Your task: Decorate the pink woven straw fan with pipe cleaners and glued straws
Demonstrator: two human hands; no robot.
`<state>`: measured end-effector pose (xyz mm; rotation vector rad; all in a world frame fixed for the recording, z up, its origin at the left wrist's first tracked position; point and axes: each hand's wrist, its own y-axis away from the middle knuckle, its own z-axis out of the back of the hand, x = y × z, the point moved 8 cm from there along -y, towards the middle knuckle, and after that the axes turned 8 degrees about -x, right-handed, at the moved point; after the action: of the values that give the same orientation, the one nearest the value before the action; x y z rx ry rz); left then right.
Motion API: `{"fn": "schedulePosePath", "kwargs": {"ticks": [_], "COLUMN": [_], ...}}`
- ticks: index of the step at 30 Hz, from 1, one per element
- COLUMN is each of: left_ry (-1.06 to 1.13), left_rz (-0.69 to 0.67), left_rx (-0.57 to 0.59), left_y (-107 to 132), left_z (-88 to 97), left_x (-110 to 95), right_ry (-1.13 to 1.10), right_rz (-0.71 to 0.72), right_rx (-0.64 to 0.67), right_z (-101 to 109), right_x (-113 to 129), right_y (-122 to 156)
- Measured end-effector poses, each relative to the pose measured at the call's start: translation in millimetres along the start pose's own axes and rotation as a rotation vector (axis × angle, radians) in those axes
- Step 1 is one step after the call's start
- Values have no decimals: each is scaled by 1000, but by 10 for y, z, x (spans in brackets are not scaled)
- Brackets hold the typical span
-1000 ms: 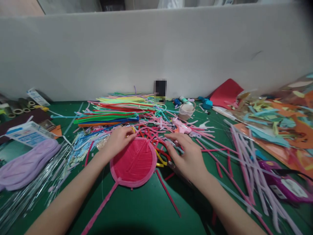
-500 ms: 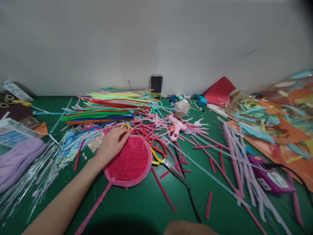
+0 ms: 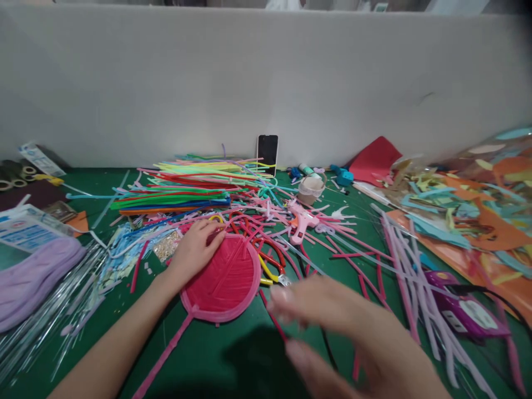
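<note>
A round red fan (image 3: pixel 224 277) made of pipe cleaners, with a pink rim and a pink stem, lies on the green table (image 3: pixel 233 360). My left hand (image 3: pixel 194 250) rests on its upper left edge, fingers bent and pressed on it. My right hand (image 3: pixel 357 338) hovers low in front, blurred by motion, fingers stretched out with nothing in them. It covers most of the scissors with red and yellow handles (image 3: pixel 270 266) beside the fan.
A heap of coloured pipe cleaners (image 3: pixel 187 188) lies behind the fan. A pink glue gun (image 3: pixel 301 224), a small cup (image 3: pixel 311 188) and a phone (image 3: pixel 267 153) stand further back. Purple glue gun (image 3: pixel 461 307) and paper scraps (image 3: pixel 469 216) at right; purple bundle (image 3: pixel 33 277) at left.
My right hand left the spot beside the fan, dropped out of view, and has come back in low and close to the camera. My left hand stayed on the fan.
</note>
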<state>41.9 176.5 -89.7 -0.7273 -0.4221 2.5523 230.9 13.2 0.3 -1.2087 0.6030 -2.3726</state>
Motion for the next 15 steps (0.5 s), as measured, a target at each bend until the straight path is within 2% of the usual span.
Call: {"fn": "schedulePosePath", "kwargs": {"ticks": [2, 4, 7, 8, 11, 15], "left_ry": [1, -1, -6, -7, -10, -13], "left_rz": [-6, -4, 8, 12, 16, -2], "left_rx": [32, 49, 58, 60, 58, 44], "left_y": [8, 12, 13, 13, 11, 6], "left_z": [-19, -25, -23, -23, -20, -10], "left_x": [-15, -17, -2, 4, 14, 13], "right_ry": [140, 406, 844, 938, 1042, 1055], "right_rz": [-107, -246, -516, -570, -623, -606], "right_rx": [76, 203, 443, 479, 439, 396], "right_z": [16, 31, 146, 198, 282, 205], "right_x": [-201, -515, -1050, -1177, -1441, -1717], "right_y": [-119, -157, -43, -15, -43, -129]}}
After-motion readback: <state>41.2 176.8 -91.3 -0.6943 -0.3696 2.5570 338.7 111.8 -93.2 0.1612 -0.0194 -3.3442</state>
